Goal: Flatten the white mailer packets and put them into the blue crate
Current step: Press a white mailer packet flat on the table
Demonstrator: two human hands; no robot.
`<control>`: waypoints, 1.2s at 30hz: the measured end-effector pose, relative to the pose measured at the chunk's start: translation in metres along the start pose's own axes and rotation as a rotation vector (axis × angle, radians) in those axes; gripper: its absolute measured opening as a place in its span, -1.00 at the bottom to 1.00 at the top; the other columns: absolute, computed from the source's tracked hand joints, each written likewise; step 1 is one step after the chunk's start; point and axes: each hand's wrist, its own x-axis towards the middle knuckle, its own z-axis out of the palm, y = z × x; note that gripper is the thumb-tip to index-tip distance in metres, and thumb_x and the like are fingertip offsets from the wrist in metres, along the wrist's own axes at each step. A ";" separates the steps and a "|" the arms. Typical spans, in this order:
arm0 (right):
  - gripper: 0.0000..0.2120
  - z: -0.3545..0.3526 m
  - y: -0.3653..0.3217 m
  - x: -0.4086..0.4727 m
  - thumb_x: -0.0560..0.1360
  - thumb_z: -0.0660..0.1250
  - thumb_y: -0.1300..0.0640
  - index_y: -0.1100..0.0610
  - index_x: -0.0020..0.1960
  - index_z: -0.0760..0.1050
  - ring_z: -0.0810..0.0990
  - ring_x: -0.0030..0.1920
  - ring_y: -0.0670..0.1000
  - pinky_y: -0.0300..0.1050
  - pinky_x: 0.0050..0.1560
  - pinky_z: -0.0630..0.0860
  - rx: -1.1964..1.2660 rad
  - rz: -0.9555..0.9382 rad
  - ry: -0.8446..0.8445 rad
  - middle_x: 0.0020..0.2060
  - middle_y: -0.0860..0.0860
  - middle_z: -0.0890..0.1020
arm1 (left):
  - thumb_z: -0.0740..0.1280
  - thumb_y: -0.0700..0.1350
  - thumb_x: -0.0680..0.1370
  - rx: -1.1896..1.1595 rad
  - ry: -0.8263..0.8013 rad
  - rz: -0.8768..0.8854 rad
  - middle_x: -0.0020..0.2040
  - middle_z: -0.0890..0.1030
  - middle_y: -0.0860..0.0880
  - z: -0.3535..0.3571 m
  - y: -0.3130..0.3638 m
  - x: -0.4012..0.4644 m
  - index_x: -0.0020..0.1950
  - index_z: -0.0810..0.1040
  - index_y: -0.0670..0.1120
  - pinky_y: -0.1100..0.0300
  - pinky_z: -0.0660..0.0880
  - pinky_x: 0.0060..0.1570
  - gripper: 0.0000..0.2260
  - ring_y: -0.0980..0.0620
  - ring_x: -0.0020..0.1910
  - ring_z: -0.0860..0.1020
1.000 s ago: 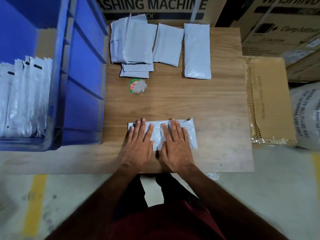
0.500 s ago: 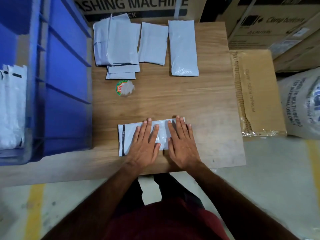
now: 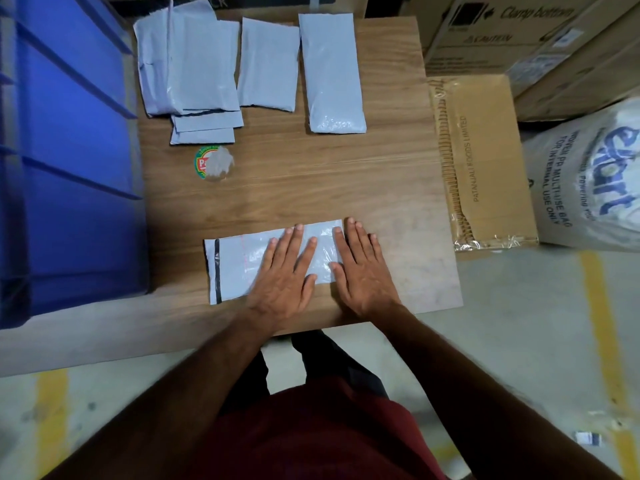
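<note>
A white mailer packet [image 3: 239, 268] lies flat and lengthwise near the front edge of the wooden table [image 3: 346, 181], its black seal strip at the left end. My left hand [image 3: 285, 271] presses palm-down on its middle, fingers spread. My right hand [image 3: 362, 268] lies flat over its right end, partly on the table. Several more white mailers [image 3: 188, 67] are piled at the back left, with one [image 3: 268, 65] beside them and a longer one [image 3: 332, 74] further right. The blue crate [image 3: 72, 161] stands against the table's left side; its inside is out of view.
A round green and red sticker [image 3: 211, 163] lies on the table below the pile. A flat cardboard carton [image 3: 485, 161] sits to the right, a white woven sack [image 3: 588, 181] beyond it. Large cartons [image 3: 512, 32] stand behind the table. Yellow lines mark the concrete floor.
The packet's left part has unfolded, showing its black strip. Both hands have slid rightward along it, still flat. The camera view has shifted right, so the crate's inside has left the frame.
</note>
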 end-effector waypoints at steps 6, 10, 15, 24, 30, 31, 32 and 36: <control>-0.39 -0.003 -0.017 0.002 0.68 0.01 -0.01 0.20 0.66 0.00 -0.12 0.65 0.10 0.16 0.62 -0.08 0.063 0.028 0.041 0.65 0.16 -0.03 | 0.07 0.03 0.67 -0.049 0.061 -0.089 0.65 0.04 -0.24 -0.013 -0.007 -0.007 0.65 0.10 -0.17 -0.23 0.06 0.56 -0.42 -0.20 0.64 0.00; -0.41 0.001 -0.038 0.009 0.68 0.03 0.00 0.16 0.66 0.02 -0.11 0.65 0.11 0.15 0.62 -0.07 0.067 -0.102 0.023 0.64 0.18 -0.02 | 0.06 0.09 0.66 -0.015 0.059 -0.257 0.64 0.07 -0.26 -0.006 -0.020 -0.024 0.65 0.14 -0.14 -0.20 -0.02 0.58 -0.41 -0.22 0.63 0.04; -0.42 0.012 -0.042 0.011 0.69 -0.03 -0.02 0.15 0.66 0.05 -0.09 0.65 0.14 0.22 0.59 0.02 -0.001 -0.123 -0.016 0.64 0.19 -0.01 | 0.06 0.11 0.66 -0.022 0.022 -0.233 0.65 0.06 -0.21 -0.001 -0.022 -0.025 0.66 0.11 -0.09 -0.15 -0.01 0.59 -0.41 -0.19 0.63 0.06; -0.42 0.017 -0.070 0.018 0.68 0.03 0.01 0.13 0.66 0.06 -0.08 0.65 0.14 0.16 0.61 -0.03 0.029 -0.207 -0.020 0.64 0.20 -0.01 | 0.06 0.11 0.64 0.037 0.048 -0.344 0.63 0.15 -0.23 -0.002 -0.037 -0.040 0.63 0.20 -0.11 -0.23 0.05 0.55 -0.41 -0.22 0.61 0.13; -0.41 0.013 -0.082 0.018 0.66 0.03 0.01 0.14 0.65 0.08 -0.09 0.65 0.14 0.19 0.61 -0.04 0.050 -0.170 -0.014 0.64 0.20 0.00 | 0.04 0.09 0.67 0.003 0.099 -0.330 0.62 0.15 -0.26 -0.016 -0.042 -0.044 0.63 0.19 -0.16 -0.20 0.09 0.55 -0.43 -0.23 0.61 0.14; -0.42 0.011 -0.086 0.021 0.67 0.02 0.01 0.13 0.65 0.09 -0.08 0.65 0.15 0.18 0.61 -0.05 0.053 -0.183 -0.010 0.64 0.20 0.01 | 0.05 0.07 0.67 0.014 0.116 -0.348 0.62 0.14 -0.28 -0.017 -0.046 -0.046 0.63 0.18 -0.17 -0.19 0.09 0.55 -0.43 -0.24 0.61 0.14; -0.43 0.010 -0.092 0.023 0.68 0.01 0.01 0.12 0.65 0.08 -0.08 0.65 0.15 0.18 0.61 -0.05 0.051 -0.207 -0.012 0.64 0.19 0.01 | 0.05 0.05 0.66 0.015 0.112 -0.374 0.63 0.12 -0.28 -0.017 -0.050 -0.048 0.64 0.15 -0.16 -0.19 0.10 0.55 -0.42 -0.23 0.61 0.12; -0.40 0.024 -0.109 0.031 0.65 0.06 0.04 0.12 0.66 0.06 -0.08 0.65 0.14 0.19 0.60 0.00 0.024 -0.285 -0.049 0.64 0.19 0.01 | -0.02 0.08 0.66 -0.082 0.012 -0.376 0.65 0.04 -0.23 -0.007 -0.068 -0.059 0.66 0.10 -0.12 -0.18 0.13 0.56 -0.41 -0.21 0.63 0.05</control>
